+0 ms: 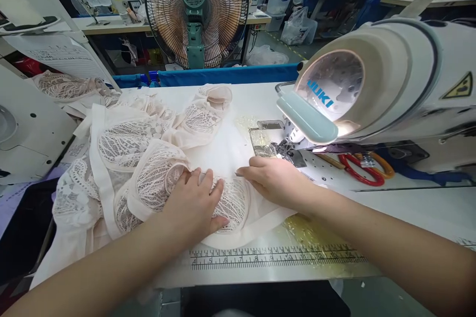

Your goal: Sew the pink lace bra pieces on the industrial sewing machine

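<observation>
A cream lace bra lies on the white sewing table under both my hands. My left hand rests palm down on it, fingers spread across the lace cup. Beside the machine's needle area, my right hand has its fingers pressed together at the upper edge of the cup. A small dark tip shows at those fingertips; what it belongs to is hidden. More cream lace bras are heaped to the left, touching the one in work. The sewing machine head stands at the right, its lamp lit over the presser foot.
Red-handled scissors and an orange handle lie under the machine arm. A printed ruler runs along the front edge. Behind the table stands a large fan. Another white machine part borders the left. People sit at machines farther back.
</observation>
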Motion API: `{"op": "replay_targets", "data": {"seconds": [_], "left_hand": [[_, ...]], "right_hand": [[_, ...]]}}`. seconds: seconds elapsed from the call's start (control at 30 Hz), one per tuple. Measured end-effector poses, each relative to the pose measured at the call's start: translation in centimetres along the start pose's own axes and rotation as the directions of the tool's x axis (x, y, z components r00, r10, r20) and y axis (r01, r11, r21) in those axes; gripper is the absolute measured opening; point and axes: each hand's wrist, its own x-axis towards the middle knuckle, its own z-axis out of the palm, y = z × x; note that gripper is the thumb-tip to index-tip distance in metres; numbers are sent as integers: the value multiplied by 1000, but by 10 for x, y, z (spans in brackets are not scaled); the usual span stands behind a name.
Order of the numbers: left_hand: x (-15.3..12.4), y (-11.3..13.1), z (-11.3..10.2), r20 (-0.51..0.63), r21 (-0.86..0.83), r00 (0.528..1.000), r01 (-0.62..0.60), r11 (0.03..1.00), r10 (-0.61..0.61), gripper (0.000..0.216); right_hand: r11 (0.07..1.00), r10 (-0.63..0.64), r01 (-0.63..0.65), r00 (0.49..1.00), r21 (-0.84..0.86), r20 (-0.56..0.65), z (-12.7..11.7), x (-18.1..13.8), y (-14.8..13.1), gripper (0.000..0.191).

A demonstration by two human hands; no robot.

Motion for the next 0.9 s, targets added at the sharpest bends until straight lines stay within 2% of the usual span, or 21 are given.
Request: {"op": "replay_targets", "data": {"seconds": [0.23,0.53,0.7,0.9], "left_hand": [[0,-1,2,-14,8,1000,-3,1000,3,66],[1,0,0,12,28,1000,1,1000,-1,67],[1,0,-2,18,38,1000,3,999,-4,65],[0,-2,1,-15,45,1000,-3,999,4,64]], "right_hand": [[1000,-22,23,1000,20,-15,9,18,-10,28],[997,-66,68,995,28,-70,15,21,-12,27],[995,-97,97,995,7,-15,11,22,-9,25],[996,-82,85,993,-41,84,2,8,0,27]]}}
